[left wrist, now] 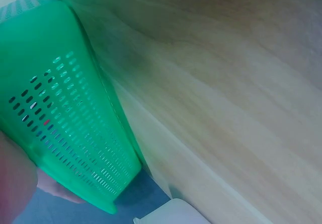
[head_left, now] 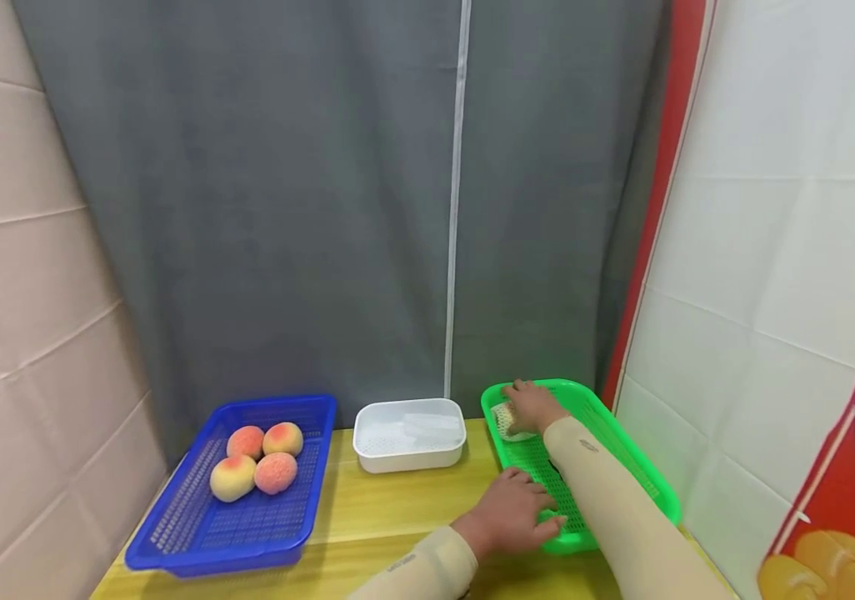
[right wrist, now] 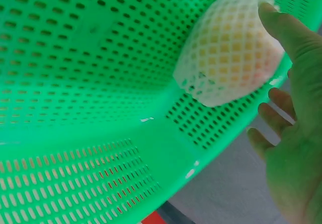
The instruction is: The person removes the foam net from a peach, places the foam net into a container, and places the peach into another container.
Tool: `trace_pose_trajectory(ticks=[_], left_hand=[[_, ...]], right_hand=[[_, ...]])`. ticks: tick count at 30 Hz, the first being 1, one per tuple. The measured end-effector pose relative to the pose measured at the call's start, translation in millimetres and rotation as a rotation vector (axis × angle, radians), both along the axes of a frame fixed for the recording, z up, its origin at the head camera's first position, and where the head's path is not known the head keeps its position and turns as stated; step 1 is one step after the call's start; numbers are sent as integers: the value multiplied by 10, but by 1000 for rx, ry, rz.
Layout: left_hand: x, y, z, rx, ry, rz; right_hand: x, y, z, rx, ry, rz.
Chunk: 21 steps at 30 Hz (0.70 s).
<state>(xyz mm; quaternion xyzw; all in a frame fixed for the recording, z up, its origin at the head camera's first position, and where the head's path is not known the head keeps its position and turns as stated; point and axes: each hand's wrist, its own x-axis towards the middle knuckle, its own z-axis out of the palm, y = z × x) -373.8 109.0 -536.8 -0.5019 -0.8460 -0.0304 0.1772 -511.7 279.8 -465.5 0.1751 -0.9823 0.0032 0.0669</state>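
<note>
In the far left corner of the green basket (head_left: 585,400) lies a peach-coloured fruit in a white foam net (right wrist: 236,48). My right hand (head_left: 535,406) is at this fruit. In the right wrist view its thumb (right wrist: 287,27) overlaps the net's edge, while the other fingers stand apart, loosely bent, near the basket rim. My left hand (head_left: 510,512) is by the basket's near left side, fingers spread and holding nothing. Part of that hand also shows beside the basket wall in the left wrist view.
A blue basket (head_left: 240,546) with several peaches (head_left: 275,472) stands at the left. Between the baskets is a small white basket (head_left: 408,461) with whitish, translucent material (head_left: 431,427) inside. A grey curtain (head_left: 285,208) hangs behind the wooden table (head_left: 367,517); white walls flank it.
</note>
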Motion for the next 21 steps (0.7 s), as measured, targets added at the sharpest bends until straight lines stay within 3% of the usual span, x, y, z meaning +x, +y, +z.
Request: trace_pose_trajectory(ticks=[7, 15, 21], left_hand=[[52, 62, 8, -27, 70, 23], [92, 107, -12, -32, 113, 38], [127, 131, -25, -19, 150, 36]], right_hand=[[-160, -5, -224, 61, -45, -28], [-104, 53, -452, -87, -113, -56], [-51, 55, -477, -142, -120, -53]])
